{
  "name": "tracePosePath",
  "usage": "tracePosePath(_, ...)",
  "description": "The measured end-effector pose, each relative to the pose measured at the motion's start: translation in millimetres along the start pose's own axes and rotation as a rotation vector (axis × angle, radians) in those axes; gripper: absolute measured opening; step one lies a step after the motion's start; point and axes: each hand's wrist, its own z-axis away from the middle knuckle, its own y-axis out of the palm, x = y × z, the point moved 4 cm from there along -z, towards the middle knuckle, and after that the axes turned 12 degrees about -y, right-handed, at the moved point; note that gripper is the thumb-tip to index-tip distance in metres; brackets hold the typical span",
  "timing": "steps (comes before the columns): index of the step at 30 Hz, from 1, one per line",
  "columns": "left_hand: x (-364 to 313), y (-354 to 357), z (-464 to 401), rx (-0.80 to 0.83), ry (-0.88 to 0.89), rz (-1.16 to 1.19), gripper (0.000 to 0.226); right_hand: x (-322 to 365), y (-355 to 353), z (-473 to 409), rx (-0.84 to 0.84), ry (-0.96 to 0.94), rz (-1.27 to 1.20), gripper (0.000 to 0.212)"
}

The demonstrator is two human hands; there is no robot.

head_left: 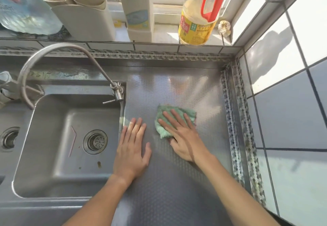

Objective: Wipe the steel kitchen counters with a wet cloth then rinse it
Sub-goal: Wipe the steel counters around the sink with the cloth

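Head view: steel counter [177, 181] seen from above, with a sink on the left and a tiled wall on the right.
Right hand [182, 137]: fingers straight and spread, pressed flat on the green cloth [169, 118].
Cloth position: mid-counter, well apart from the right-hand raised rim and nearer the sink edge.
Left hand [131, 153]: fingers straight, palm flat on the bare counter just beside the sink edge, holding nothing.
Edges: perforated raised rim [235, 119] along the back and right side; tiled wall [292, 110] beyond it.
Open room: bare embossed steel behind the cloth up to the back rim, and between the cloth and the right rim.
Sink basin [53, 155]: holds a bent pink straw [72, 143], a drain strainer [95, 141] and a few brown specks.
Faucet [58, 49]: arches over the basin's back left corner.
Oil bottle [198, 13]: on the windowsill, seemingly about half full of yellow liquid, red handle.
Sill, other: beige holder [83, 18]; white carton [136, 10]; garlic bulb [224, 27], slightly blurred.
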Motion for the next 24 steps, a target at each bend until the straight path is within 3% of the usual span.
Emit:
tracePosePath(4, -0.8, -1.0, -0.6, 0.005, -0.003, 0.014, 0.067, -56.4, -22.1, 15.3, -0.042, 0.194, 0.007, 0.074)
tracePosePath(7, -0.9, -1.0, 0.3, 0.004, -0.003, 0.018, 0.067, -93.2, -46.1, -25.7, -0.137, 0.386, -0.001, 0.062)
tracePosePath(10, 0.0, -0.4, 0.0, -0.003, 0.003, 0.017, 0.067, -94.9, -56.3, -89.2, -0.164, 0.450, -0.006, 0.060)
tracePosePath(12, 0.6, 0.1, -0.6, -0.005, 0.005, 0.014, 0.067, -71.4, -50.9, -125.7, -0.134, 0.401, 0.010, 0.061)
tracePosePath(15, 0.0, 0.0, -1.1, -0.006, 0.009, 0.008, 0.068, -12.1, -29.6, -151.0, -0.069, 0.149, 0.046, 0.062)
tracePosePath(19, 0.4, -0.1, -1.2, -0.003, 0.003, 0.006, 0.070, 20.9, -8.9, -116.8, 0.017, -0.133, 0.064, 0.066)
tracePosePath(21, 1.2, 1.3, -1.1, 0.001, 0.002, 0.008, 0.069, 3.9, -9.7, -79.6, 0.010, -0.135, 0.072, 0.068)
tracePosePath(24, 2.1, 2.4, -0.8, 0.006, 0.004, 0.018, 0.068, -46.9, -25.0, -24.2, -0.095, 0.078, 0.049, 0.071)
